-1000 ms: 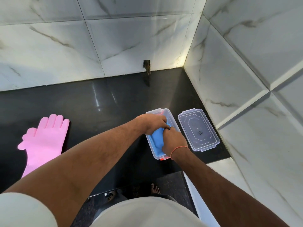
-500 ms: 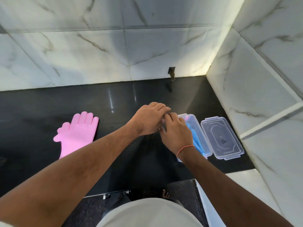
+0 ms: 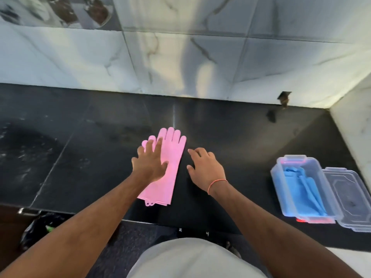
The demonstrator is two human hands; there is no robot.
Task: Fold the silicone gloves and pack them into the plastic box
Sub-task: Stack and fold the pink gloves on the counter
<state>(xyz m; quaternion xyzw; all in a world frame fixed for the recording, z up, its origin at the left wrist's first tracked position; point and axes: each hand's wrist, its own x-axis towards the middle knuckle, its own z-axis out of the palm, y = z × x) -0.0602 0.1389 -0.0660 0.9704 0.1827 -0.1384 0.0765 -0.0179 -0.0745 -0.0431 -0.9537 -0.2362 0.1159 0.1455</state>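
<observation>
Inside the plastic box [image 3: 278, 173] lie blue gloves [image 3: 301, 187], lid [image 3: 353, 199] beside.

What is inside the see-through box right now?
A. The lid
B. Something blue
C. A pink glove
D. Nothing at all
B: the plastic box holds the blue gloves, while the pink gloves lie flat on the counter under the left hand and the lid sits beside the box.

Black counter [image 3: 230, 125], marble wall tiles [image 3: 80, 57]
</observation>
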